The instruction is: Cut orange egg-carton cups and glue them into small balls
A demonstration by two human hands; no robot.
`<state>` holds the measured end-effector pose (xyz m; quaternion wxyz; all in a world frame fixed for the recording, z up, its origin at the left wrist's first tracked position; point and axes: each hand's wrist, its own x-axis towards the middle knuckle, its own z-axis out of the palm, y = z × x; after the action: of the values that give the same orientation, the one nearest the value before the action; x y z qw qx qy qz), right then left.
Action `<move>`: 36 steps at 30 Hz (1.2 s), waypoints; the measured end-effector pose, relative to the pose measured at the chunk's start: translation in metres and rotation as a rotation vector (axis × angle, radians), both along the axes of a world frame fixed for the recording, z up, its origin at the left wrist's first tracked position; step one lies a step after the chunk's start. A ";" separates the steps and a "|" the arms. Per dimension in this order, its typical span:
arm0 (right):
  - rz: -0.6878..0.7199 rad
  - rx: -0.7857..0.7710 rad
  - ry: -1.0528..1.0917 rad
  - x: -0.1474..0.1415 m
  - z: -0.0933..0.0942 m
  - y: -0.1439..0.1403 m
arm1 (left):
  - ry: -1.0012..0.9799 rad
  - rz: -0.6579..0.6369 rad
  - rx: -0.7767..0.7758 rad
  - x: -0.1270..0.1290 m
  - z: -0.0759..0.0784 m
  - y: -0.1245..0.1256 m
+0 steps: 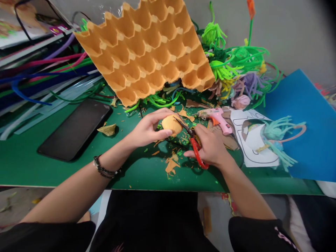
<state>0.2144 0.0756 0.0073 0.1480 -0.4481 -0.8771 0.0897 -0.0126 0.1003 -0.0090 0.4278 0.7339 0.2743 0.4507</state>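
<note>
My left hand [148, 128] grips a small rounded orange cardboard cup [172, 124] cut from an egg tray, holding it just above the green table [31, 164]. My right hand [210, 147] holds red-handled scissors [195, 148], whose blades reach up-left and touch the cup's right edge. Orange cardboard scraps [171, 164] lie on the table under both hands. The big orange egg tray [147, 49] leans upright behind them.
A black phone [76, 129] lies to the left. A pink glue gun [219, 119] rests right of the hands, beside a white paper cutout [252, 140] and a blue sheet [309, 133]. Pipe cleaners [236, 66] and coloured strips [39, 77] crowd the back.
</note>
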 end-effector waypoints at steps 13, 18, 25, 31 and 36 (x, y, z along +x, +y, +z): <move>0.015 -0.001 0.145 -0.002 0.000 0.000 | -0.062 -0.010 -0.179 0.000 -0.001 0.000; 0.003 -0.086 0.001 -0.001 -0.001 0.001 | 0.086 -0.021 -0.080 -0.007 0.004 0.004; 0.059 -0.207 -0.013 0.001 0.002 0.005 | 0.143 -0.046 -0.008 -0.012 0.010 0.004; 0.084 -0.256 0.077 0.002 -0.002 0.005 | -0.059 0.036 -0.259 0.000 0.004 -0.002; 0.062 -0.254 0.021 0.002 -0.002 0.005 | -0.209 0.049 -0.381 0.007 -0.004 -0.006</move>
<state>0.2163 0.0810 0.0050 0.0964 -0.4352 -0.8704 0.2093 -0.0055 0.0945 -0.0128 0.5737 0.5821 0.3263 0.4748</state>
